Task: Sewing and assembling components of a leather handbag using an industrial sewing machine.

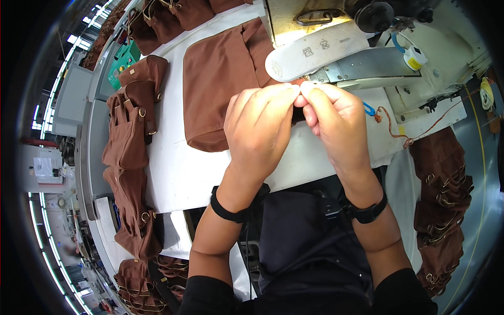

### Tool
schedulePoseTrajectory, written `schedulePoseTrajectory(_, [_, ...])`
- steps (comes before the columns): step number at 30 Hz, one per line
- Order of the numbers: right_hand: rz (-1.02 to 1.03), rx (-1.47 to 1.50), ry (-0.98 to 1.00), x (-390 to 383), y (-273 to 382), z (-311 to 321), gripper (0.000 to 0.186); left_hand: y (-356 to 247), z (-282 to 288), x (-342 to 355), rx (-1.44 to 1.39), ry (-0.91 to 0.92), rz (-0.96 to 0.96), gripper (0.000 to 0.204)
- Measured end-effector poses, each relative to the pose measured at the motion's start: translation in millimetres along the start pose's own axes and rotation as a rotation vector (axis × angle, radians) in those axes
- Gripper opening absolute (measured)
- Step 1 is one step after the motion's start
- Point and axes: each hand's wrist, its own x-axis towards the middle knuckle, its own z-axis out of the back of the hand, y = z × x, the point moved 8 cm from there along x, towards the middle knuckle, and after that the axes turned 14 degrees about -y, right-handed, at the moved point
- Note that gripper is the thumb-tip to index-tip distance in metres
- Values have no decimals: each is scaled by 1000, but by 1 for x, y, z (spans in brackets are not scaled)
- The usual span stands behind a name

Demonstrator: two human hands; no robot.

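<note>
My left hand [260, 126] and my right hand [338, 118] meet at the fingertips, thumbs and forefingers pinched together. Whatever lies in the pinch is too small or hidden to make out. Just beyond the fingertips is the sewing machine's narrow arm [373, 68], with a white rounded cover [315, 52] above it. A brown fabric bag [223, 79] lies flat on the white worktable [176, 173], partly behind my left hand. To the right of my right hand, a small blue-handled tool [369, 109] sits on the table, beside a reddish-brown cord [391, 123].
Brown bags [128, 123] line the table's left side, and others [181, 16] lie at the far edge. More brown bags with metal rings [441, 205] hang at the right. A green box [123, 63] stands far left. Black handwheels [374, 17] top the machine.
</note>
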Motion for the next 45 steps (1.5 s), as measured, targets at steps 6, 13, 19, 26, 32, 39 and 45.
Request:
schedulePoseTrajectory(6, [15,-19,-87,0,-4,2,21,9,-7,2,13,-13,36,24])
schedulePoseTrajectory(13, [43,-89,-173,1,5,19,20,5,-10,2,87,15,39,21])
schedulePoseTrajectory(19, [129,-79,-67,21,36,18,22,6,-11,3,85,-16,36,21])
schedulePoseTrajectory(26, [80,-156,-82,28,35,18,25,2,-8,2,107,-4,112,18])
schedulePoseTrajectory(32, [142,-69,55,36,43,10,23,0,-7,6,116,-28,8,22])
schedulePoseTrajectory(39, [179,-155,54,35,42,9,21,4,-8,3,121,-5,11,22])
schedulePoseTrajectory(45, [196,-180,50,35,43,7,23,6,-9,4,144,0,7,20])
